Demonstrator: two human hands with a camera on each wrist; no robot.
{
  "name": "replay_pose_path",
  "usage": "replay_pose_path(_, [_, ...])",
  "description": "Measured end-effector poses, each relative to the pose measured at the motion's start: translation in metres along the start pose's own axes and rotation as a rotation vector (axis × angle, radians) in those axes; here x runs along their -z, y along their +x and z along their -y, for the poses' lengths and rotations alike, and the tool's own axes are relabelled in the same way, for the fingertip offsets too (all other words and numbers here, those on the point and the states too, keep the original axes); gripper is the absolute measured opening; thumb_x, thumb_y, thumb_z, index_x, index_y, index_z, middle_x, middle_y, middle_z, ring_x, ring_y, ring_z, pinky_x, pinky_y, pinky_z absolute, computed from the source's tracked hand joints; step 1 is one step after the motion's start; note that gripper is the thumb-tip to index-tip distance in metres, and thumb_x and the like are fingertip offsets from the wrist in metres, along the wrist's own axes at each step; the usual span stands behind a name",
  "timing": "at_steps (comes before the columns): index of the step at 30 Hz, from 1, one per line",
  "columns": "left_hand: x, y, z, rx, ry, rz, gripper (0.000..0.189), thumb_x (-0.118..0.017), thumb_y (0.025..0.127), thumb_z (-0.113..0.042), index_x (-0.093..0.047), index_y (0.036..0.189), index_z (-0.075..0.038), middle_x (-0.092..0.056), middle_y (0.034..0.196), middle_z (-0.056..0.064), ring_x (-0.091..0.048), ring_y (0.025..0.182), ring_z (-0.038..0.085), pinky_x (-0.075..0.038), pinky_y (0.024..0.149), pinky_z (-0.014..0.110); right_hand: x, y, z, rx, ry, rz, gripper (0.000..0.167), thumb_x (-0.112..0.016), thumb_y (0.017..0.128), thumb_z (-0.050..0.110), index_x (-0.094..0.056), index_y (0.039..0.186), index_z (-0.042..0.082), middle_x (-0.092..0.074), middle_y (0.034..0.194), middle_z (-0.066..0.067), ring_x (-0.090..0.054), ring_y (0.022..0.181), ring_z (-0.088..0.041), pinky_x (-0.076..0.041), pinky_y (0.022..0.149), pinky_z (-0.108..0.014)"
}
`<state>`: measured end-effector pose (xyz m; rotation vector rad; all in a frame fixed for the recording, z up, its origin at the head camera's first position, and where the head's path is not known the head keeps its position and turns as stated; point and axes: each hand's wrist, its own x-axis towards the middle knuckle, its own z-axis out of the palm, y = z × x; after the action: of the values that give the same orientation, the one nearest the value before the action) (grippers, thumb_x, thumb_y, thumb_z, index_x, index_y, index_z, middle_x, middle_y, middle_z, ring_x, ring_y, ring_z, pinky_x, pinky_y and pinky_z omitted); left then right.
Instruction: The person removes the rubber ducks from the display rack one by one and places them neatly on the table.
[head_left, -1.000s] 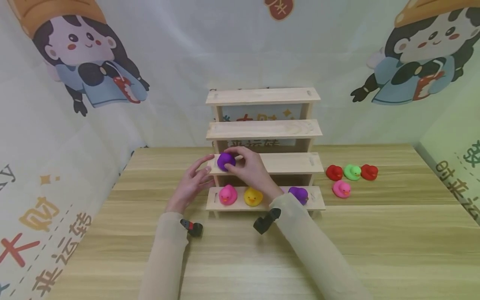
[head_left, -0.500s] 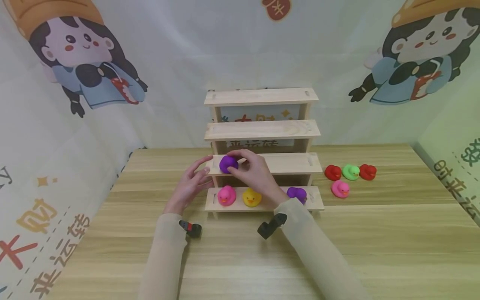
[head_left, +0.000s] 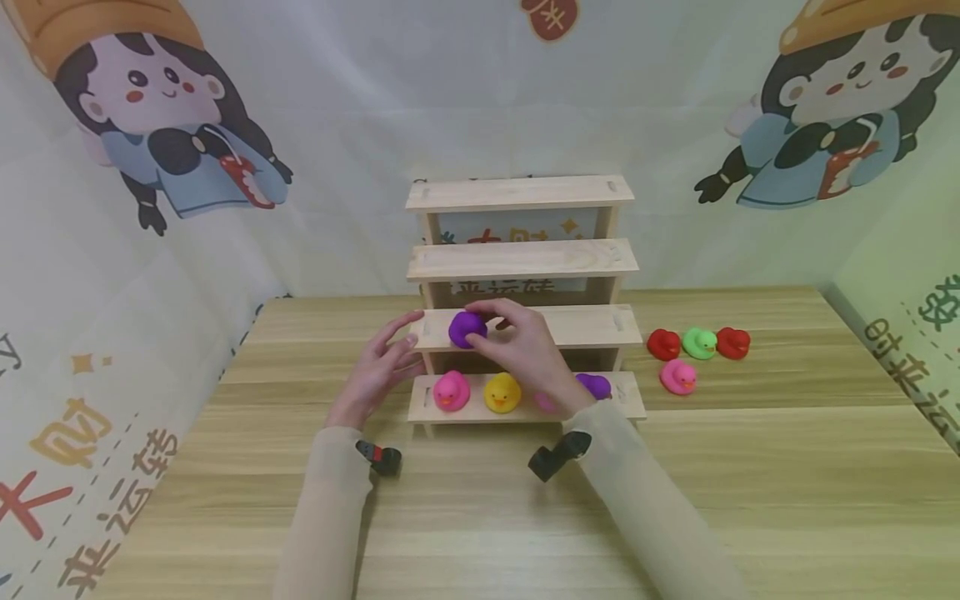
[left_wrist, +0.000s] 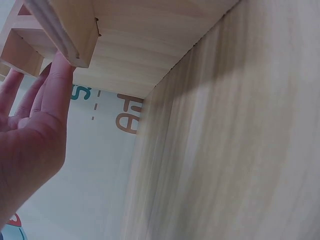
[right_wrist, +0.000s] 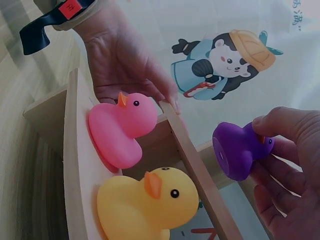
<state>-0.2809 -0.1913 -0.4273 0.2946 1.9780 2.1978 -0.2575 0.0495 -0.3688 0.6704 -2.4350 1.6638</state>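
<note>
My right hand pinches a purple rubber duck between thumb and fingers, over the left part of the second-lowest tier of a wooden step shelf. In the right wrist view, the purple duck is tipped, showing its flat underside, off the board. My left hand is at the left end of that tier; its extended fingers touch the board's end in the left wrist view. On the lowest tier sit a pink duck, a yellow duck, a mostly hidden pink duck and another purple duck.
On the table right of the shelf stand two red ducks, a green duck between them, and a pink duck in front. Two bare tiers rise above the hands. A printed cloth hangs behind.
My right hand has shifted a little to the right along the tier with the purple duck, uncovering part of the pink duck below. The left hand has stayed at the shelf end.
</note>
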Motion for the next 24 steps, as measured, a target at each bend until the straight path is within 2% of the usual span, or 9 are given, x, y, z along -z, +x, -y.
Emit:
replay_pose_path(5, [0.0,-0.001,0.0,0.003,-0.004,-0.004,0.049,-0.048,0.103,-0.018,-0.035,0.149,-0.01,-0.033,0.147,0.026,-0.046,0.123,0.048,-0.05,0.095,0.043,0.006,-0.003,-0.001,0.043,-0.036,-0.009,0.035,-0.073,0.087,0.011,-0.064,0.121,0.006,-0.065,0.114,-0.004,-0.056,0.106,-0.018,-0.05,0.091,-0.036])
replay_pose_path(13, [0.0,-0.001,-0.001,0.006,0.003,0.006,0.049,-0.047,0.103,-0.018,-0.034,0.15,-0.009,-0.032,0.148,0.025,-0.046,0.124,0.046,-0.048,0.097,0.045,0.017,-0.009,-0.001,0.104,-0.02,-0.033,0.033,-0.074,0.086,0.01,-0.066,0.118,0.004,-0.067,0.112,-0.006,-0.057,0.103,-0.02,-0.05,0.088,-0.036])
replay_pose_path(24, [0.0,-0.001,-0.001,0.013,0.018,0.002,0.05,-0.048,0.103,-0.021,-0.034,0.15,-0.01,-0.032,0.148,0.023,-0.046,0.124,0.045,-0.047,0.098,0.047,0.035,-0.02,-0.005,0.124,0.004,-0.055,0.035,-0.074,0.086,0.009,-0.065,0.119,0.003,-0.067,0.11,-0.008,-0.057,0.104,-0.022,-0.05,0.085,-0.039])
